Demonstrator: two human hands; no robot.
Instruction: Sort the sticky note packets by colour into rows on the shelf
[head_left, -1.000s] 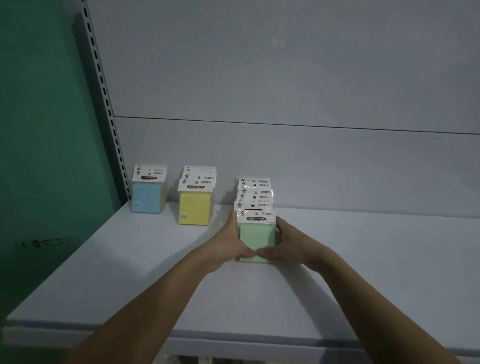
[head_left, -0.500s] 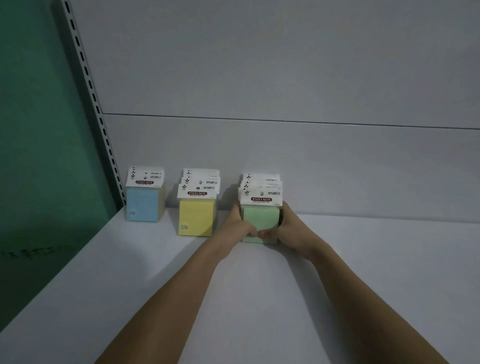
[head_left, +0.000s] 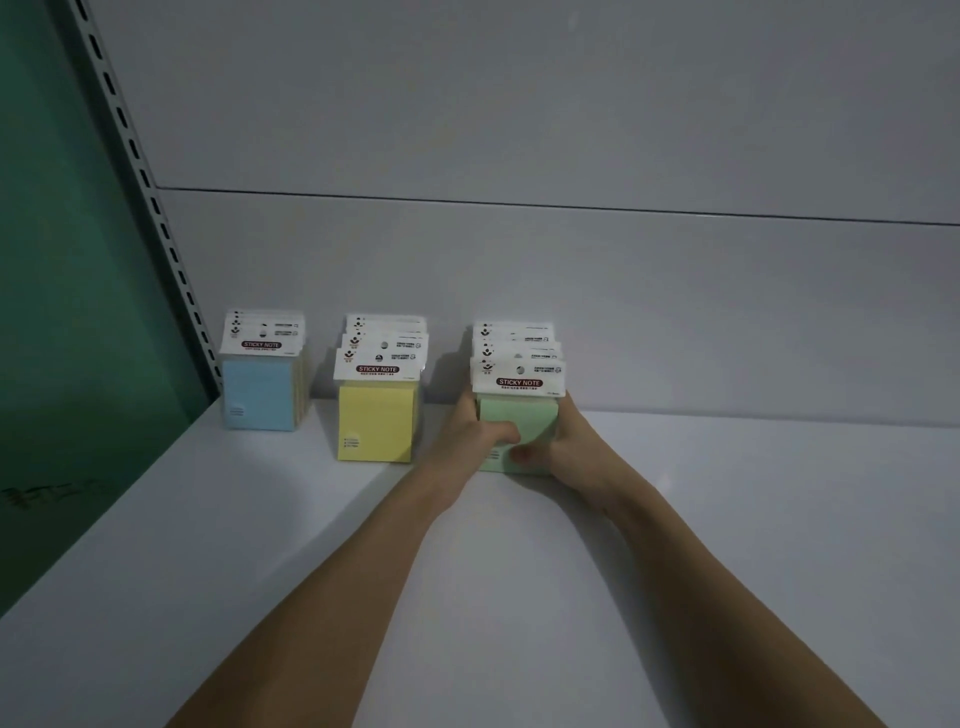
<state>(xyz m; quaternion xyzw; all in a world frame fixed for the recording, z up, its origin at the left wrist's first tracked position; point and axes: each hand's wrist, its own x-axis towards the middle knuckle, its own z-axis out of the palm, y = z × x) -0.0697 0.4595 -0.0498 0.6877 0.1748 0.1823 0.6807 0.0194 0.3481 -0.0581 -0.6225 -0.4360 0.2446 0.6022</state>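
Observation:
Three rows of sticky note packets stand upright on the white shelf (head_left: 727, 545), running back toward the rear panel. The blue row (head_left: 258, 394) is at the left, the yellow row (head_left: 375, 422) in the middle, the green row (head_left: 524, 418) at the right. My left hand (head_left: 470, 434) clasps the left side of the green row's front packets, thumb across the front face. My right hand (head_left: 569, 447) clasps the right side, thumb also on the front. Both hands press the green packets between them.
A grey back panel (head_left: 571, 130) closes the shelf behind the rows. A slotted metal upright (head_left: 150, 192) runs along the left, with a green wall (head_left: 57, 312) beyond it. Bare shelf surface stretches to the right of the green row and toward me.
Both hands pushed the green packets back along the shelf until they closed up against the green row near the rear panel. The view moved closer to the shelf.

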